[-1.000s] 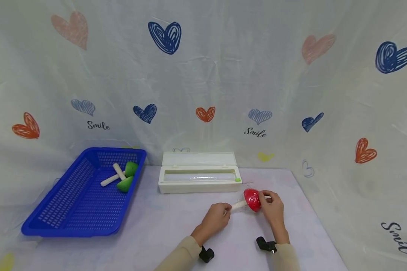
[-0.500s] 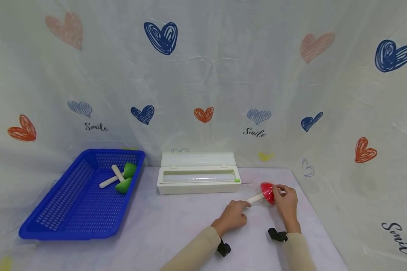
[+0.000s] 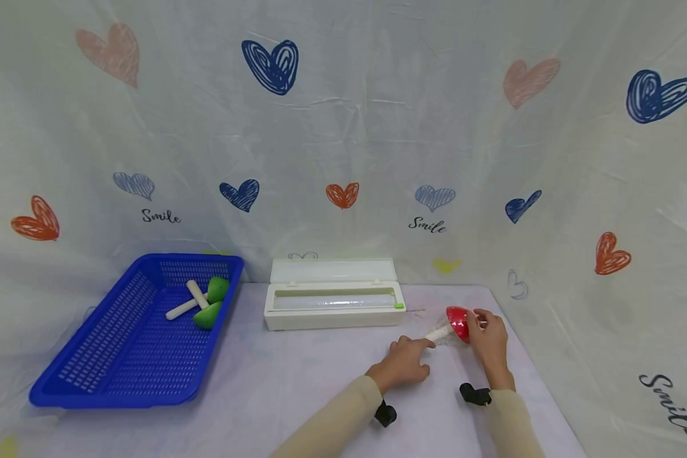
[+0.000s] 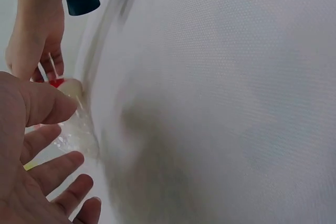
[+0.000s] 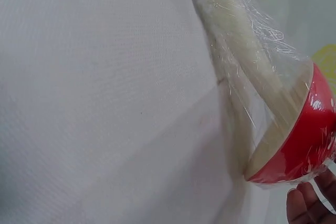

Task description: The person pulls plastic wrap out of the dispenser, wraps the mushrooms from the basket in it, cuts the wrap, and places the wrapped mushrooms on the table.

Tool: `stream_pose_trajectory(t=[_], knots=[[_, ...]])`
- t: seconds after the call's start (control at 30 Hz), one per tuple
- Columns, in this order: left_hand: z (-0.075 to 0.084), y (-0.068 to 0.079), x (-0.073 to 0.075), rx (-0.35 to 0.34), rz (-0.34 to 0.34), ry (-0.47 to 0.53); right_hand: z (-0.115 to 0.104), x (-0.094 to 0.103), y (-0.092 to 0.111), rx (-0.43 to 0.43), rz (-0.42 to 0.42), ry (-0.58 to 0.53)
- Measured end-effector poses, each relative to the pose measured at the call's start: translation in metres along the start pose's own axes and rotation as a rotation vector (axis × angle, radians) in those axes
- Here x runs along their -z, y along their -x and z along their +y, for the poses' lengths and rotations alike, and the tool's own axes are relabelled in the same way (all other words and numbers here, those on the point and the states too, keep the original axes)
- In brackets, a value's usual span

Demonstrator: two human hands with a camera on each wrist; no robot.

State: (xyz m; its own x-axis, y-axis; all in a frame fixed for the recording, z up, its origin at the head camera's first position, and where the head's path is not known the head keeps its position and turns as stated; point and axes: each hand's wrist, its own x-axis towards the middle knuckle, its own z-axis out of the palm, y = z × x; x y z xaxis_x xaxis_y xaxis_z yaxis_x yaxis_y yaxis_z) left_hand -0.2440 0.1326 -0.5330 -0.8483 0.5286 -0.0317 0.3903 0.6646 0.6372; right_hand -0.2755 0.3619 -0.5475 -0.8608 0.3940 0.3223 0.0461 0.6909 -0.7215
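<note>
A toy mushroom (image 3: 458, 324) with a shiny red cap and pale stem lies on its side, wrapped in clear plastic film. Creased film surrounds the stem (image 5: 247, 45) in the right wrist view. My left hand (image 3: 403, 364) is at the stem's free end, its index finger reaching onto it. In the left wrist view its fingers (image 4: 60, 170) are spread apart. My right hand (image 3: 490, 343) holds the film-covered red cap (image 5: 302, 137) at its rounded side. Some right fingertips (image 5: 298, 205) show below the cap; the thumb's contact is hidden in the right wrist view.
Behind the hands stands a white film dispenser (image 3: 334, 318), lid raised, with a film roll (image 3: 332, 301) inside. A blue plastic basket (image 3: 117, 401) at the left contains two green-capped toy mushrooms (image 3: 207, 315). Heart-printed sheeting (image 3: 343, 127) hangs around the table's back and right side.
Both hands have shifted right and slightly away with the wrapped mushroom, mostly during the first half second. The left fingers have loosened from the stem, the index now extended. Basket and dispenser stay put.
</note>
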Motion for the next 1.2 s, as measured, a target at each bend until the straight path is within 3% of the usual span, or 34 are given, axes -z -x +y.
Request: stream_pose_trajectory(t=[0.27, 0.47, 0.7, 0.97, 1.2], knots=[[-0.016, 0.023, 0.021, -0.164, 0.102, -0.086, -0.014, -0.001, -0.002, 0.175, 0.034, 0.057], [-0.029, 0.047, 0.045, -0.180, 0.176, -0.175, -0.035, -0.010, 0.000, 0.253, 0.036, 0.133], [-0.052, 0.061, 0.095, -0.185, 0.262, -0.283, -0.067, -0.025, -0.006, 0.344, -0.101, 0.092], [-0.108, 0.080, 0.145, -0.080, 0.367, -0.345, -0.113, -0.049, -0.008, 0.490, -0.306, 0.144], [-0.149, 0.097, 0.174, -0.021, 0.395, -0.376, -0.144, -0.076, 0.002, 0.776, -0.414, 0.156]])
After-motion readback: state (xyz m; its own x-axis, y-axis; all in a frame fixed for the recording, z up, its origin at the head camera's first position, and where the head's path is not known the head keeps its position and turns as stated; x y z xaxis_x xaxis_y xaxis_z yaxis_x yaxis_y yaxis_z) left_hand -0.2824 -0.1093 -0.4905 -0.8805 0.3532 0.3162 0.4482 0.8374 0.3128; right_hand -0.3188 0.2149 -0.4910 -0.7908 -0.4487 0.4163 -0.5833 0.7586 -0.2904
